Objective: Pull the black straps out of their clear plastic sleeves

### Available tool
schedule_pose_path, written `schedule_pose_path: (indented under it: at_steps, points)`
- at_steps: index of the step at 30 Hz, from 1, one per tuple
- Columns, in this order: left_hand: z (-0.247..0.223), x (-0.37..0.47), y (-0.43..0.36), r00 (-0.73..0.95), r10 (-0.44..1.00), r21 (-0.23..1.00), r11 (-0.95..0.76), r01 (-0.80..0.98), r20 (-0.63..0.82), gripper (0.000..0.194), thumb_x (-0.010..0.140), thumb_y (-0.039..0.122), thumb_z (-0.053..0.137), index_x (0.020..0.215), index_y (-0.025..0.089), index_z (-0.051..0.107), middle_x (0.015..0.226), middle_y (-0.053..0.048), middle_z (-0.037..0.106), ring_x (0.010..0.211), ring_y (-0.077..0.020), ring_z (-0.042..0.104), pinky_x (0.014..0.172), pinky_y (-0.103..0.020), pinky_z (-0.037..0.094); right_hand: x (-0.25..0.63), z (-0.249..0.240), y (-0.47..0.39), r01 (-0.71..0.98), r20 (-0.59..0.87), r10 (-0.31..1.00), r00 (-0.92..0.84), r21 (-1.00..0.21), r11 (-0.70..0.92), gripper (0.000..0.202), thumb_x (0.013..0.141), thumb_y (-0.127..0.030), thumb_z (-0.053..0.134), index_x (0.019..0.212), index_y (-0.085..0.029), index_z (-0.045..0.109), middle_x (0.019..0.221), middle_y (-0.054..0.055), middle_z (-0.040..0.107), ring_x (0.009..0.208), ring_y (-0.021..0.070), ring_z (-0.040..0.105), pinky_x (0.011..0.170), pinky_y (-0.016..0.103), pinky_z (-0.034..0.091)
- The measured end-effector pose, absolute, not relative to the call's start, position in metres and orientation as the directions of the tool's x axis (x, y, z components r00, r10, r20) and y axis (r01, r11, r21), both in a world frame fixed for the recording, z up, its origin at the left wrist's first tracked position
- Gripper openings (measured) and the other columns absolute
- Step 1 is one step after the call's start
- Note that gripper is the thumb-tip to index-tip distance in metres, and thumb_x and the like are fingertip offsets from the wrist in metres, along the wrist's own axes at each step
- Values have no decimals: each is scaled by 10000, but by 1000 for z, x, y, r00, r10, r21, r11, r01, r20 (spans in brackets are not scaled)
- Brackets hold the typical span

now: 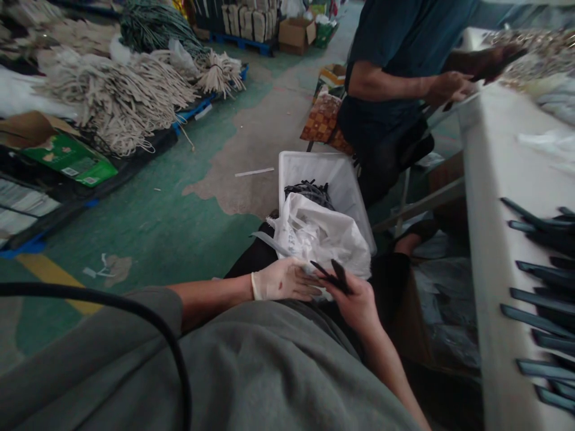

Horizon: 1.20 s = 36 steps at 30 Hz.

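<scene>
Floor [171, 239], green with worn grey patches, is stretching out ahead of me, and a white table [498, 155] is running along my right, where black strips [534, 297] are lying near its edge. A heap of pale cords [121, 96] is spreading over a pallet to my left. A co-worker [395, 60] in dark clothes is sitting ahead on the right, holding something dark. In front of me a white bin [362, 197] is holding a dark tangle [309, 191], and a white sack [350, 233] is covering its near end. My right hand [359, 302] is closing its bent fingers on slim black pieces [340, 278], which are sticking up above my lap. My gloved left hand [287, 281] is reaching just beside them, fingers nearly straight; whether it is gripping anything, I cannot tell.
</scene>
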State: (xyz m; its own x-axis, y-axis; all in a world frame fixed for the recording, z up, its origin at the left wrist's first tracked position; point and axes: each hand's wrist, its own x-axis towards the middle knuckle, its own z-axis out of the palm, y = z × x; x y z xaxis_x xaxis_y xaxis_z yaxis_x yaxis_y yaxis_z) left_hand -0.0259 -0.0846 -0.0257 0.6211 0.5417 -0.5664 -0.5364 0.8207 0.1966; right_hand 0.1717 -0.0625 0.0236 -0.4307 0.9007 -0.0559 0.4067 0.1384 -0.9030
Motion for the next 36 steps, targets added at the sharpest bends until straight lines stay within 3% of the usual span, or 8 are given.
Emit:
schedule_pose_path:
  at_steps: [3, 7, 10, 17, 23, 26, 30, 36]
  points:
    - [-37, -56, -65, 413, 579, 163, 696, -699, -703, 470, 886, 538, 550, 1017, 104, 674, 934, -147, 735, 838, -245, 712, 753, -334, 541, 198, 45, -71, 350, -135, 913, -384, -937, 9, 170, 807, -358, 699, 830, -210, 780, 720, 61, 726, 627, 206, 651, 602, 315, 537]
    - [-42, -124, -22, -105, 604, 298, 228, -927, -790, 399, 1003, 384, 394, 1036, 67, 634, 707, -87, 685, 636, -159, 678, 644, -267, 552, 239, 64, -84, 200, -77, 920, -384, -980, 2, 204, 814, -397, 711, 787, -198, 747, 745, 98, 730, 671, 234, 668, 613, 331, 551]
    - [-28, -149, -1, -266, 631, 391, 66, -918, -729, 318, 1026, 274, 344, 1099, 121, 612, 672, -14, 654, 570, -93, 641, 577, -189, 514, 246, 59, -88, 72, -33, 923, -382, -997, -6, 195, 841, -396, 682, 835, -206, 722, 717, 82, 720, 605, 207, 646, 549, 304, 544]
    - [-10, -74, -19, 246, 895, 767, 445, -461, -372, 356, 874, 353, 657, 1148, 126, 653, 705, -41, 663, 550, -111, 598, 509, -197, 428, 208, 45, -55, 46, -192, 953, -233, -981, -187, 268, 818, -450, 680, 826, -184, 708, 1110, 102, 722, 485, 86, 493, 454, 250, 466]
    - [-21, -35, -42, 624, 695, 869, 492, -48, -359, 480, 829, 539, 662, 1078, 129, 687, 728, -55, 681, 580, -128, 586, 575, -243, 426, 204, 47, -10, -18, -143, 983, -112, -989, -146, 333, 756, -453, 710, 902, -162, 779, 805, 38, 728, 435, 49, 373, 528, 278, 515]
    - [-15, -29, -44, 676, 645, 887, 460, 29, -356, 492, 799, 600, 663, 932, 129, 708, 768, -64, 691, 684, -162, 609, 688, -284, 468, 203, 50, -4, -15, -103, 992, -68, -994, -104, 322, 748, -467, 716, 876, -181, 787, 939, 63, 747, 554, 98, 525, 513, 253, 506]
    - [6, -12, -37, 609, 769, 949, 304, -80, -195, 579, 779, 633, 661, 1093, 147, 677, 1009, -94, 707, 947, -229, 632, 913, -345, 454, 188, 59, -11, 45, -106, 984, -141, -994, -101, 319, 741, -458, 718, 888, -183, 787, 886, 62, 749, 669, 163, 630, 504, 242, 498]
    - [23, 18, -32, 479, 866, 990, 126, 69, -143, 367, 888, 488, 558, 898, 155, 711, 851, -55, 699, 841, -195, 616, 833, -311, 457, 183, 76, -21, 227, -64, 989, -136, -973, -32, 329, 753, -451, 712, 897, -165, 790, 637, 25, 696, 516, 133, 570, 463, 238, 461]
